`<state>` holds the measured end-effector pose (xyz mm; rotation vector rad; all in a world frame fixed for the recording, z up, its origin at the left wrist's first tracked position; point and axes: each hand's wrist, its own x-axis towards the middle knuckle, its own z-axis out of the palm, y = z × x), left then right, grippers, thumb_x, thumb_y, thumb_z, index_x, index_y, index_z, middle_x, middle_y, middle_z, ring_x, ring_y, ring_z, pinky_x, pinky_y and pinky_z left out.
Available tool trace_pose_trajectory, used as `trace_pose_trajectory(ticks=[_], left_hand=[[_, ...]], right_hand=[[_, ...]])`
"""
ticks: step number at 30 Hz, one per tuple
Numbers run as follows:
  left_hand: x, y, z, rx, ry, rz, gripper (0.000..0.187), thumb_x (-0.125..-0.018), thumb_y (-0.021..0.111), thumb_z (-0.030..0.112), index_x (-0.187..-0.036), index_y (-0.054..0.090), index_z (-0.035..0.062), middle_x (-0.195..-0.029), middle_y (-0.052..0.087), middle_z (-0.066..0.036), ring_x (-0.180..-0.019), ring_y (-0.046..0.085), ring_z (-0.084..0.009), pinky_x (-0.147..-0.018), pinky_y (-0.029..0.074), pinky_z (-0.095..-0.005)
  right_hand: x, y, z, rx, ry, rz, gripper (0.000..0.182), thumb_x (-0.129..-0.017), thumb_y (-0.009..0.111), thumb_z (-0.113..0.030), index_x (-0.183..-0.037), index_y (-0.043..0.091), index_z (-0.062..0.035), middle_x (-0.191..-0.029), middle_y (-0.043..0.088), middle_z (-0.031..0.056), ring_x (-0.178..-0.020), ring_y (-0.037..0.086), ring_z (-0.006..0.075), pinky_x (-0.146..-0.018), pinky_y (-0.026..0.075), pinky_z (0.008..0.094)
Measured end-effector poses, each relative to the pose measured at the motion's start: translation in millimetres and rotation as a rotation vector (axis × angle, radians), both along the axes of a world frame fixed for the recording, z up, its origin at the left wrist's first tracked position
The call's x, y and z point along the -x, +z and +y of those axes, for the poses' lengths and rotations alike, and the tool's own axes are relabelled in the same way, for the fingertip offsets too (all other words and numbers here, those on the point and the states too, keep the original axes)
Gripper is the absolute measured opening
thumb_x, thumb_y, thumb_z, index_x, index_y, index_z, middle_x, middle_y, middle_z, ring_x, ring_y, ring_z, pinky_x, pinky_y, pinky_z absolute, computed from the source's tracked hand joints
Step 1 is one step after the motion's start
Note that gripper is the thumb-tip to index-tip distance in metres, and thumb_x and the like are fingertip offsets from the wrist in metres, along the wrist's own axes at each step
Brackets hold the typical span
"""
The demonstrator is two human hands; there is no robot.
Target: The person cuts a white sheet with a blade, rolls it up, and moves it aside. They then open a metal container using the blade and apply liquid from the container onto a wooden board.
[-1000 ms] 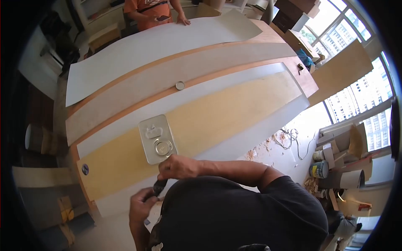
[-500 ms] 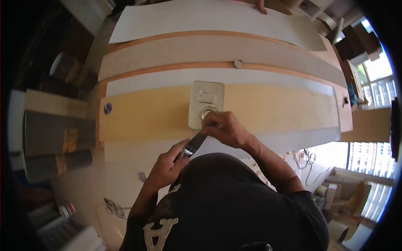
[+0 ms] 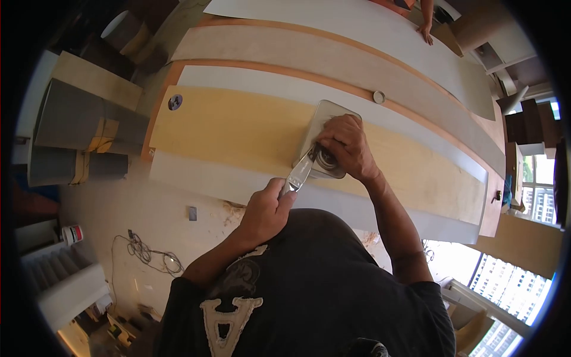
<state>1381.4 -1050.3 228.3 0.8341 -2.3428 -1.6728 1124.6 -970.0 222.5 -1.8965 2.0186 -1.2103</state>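
Observation:
A rectangular metal can [image 3: 325, 111] stands on the yellowish board [image 3: 238, 125], with a round opening near its front edge. My right hand [image 3: 348, 146] is closed on the top of the can, its fingers over the part behind the opening. My left hand [image 3: 270, 207] is wrapped round the handle of a scraper [image 3: 299, 172] with a flat metal blade. The blade points up and to the right, and its far end is at the can's opening. My right fingers partly hide the can's top.
A round lid [image 3: 379, 96] lies on the long strip behind the can. A roll of tape [image 3: 175, 102] sits at the board's left end. Another person's hand [image 3: 426, 33] rests on the white sheet [image 3: 333, 21]. Cables [image 3: 143, 250] lie on the floor.
The view has turned and shifted. My right hand has moved from the blade onto the can's top. The blade's end is now at the opening, with my left hand still holding the scraper.

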Motion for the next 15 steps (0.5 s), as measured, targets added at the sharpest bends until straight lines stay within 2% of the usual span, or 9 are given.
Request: trace_pose_trajectory(ticks=[4, 7, 12, 15], left_hand=[[-0.2, -1.4, 0.2, -0.002, 0.018, -0.002, 0.025, -0.098, 0.059, 0.019, -0.107, 0.054, -0.0036, -0.070, 0.060, -0.021, -0.064, 0.062, -0.0419, -0.060, 0.047, -0.0460], [1.3, -0.1, 0.2, 0.029, 0.017, 0.004, 0.026, -0.098, 0.060, 0.020, -0.108, 0.054, -0.0040, -0.070, 0.061, -0.022, -0.065, 0.063, -0.0428, -0.060, 0.047, -0.0471], [2.1, 1.6, 0.0, 0.093, -0.003, 0.012, 0.027, -0.098, 0.059, 0.020, -0.110, 0.054, -0.0040, -0.071, 0.062, -0.024, -0.066, 0.064, -0.0444, -0.060, 0.049, -0.0491], [2.0, 1.3, 2.3, 0.115, 0.016, -0.009, 0.021, -0.098, 0.061, 0.016, -0.105, 0.054, -0.0025, -0.070, 0.060, -0.016, -0.061, 0.060, -0.0298, -0.060, 0.047, -0.0394]], right_hand=[[-1.7, -4.2, -3.0, 0.049, -0.008, 0.040, 0.013, -0.074, 0.064, -0.006, -0.085, 0.071, -0.0076, -0.085, 0.065, 0.0064, -0.092, 0.059, 0.0273, -0.094, 0.038, 0.0410], [2.9, 1.5, -0.6, -0.056, 0.034, 0.041, 0.023, -0.069, 0.059, -0.004, -0.088, 0.072, -0.0082, -0.086, 0.065, 0.0059, -0.094, 0.059, 0.0271, -0.096, 0.038, 0.0412], [1.1, -1.1, -0.9, -0.043, 0.037, 0.033, 0.029, -0.068, 0.058, -0.005, -0.092, 0.073, -0.0091, -0.089, 0.065, 0.0045, -0.099, 0.059, 0.0261, -0.098, 0.037, 0.0416], [2.5, -2.6, -0.7, -0.044, 0.047, 0.044, 0.030, -0.068, 0.059, -0.004, -0.093, 0.074, -0.0094, -0.090, 0.066, 0.0040, -0.100, 0.060, 0.0254, -0.098, 0.037, 0.0415]])
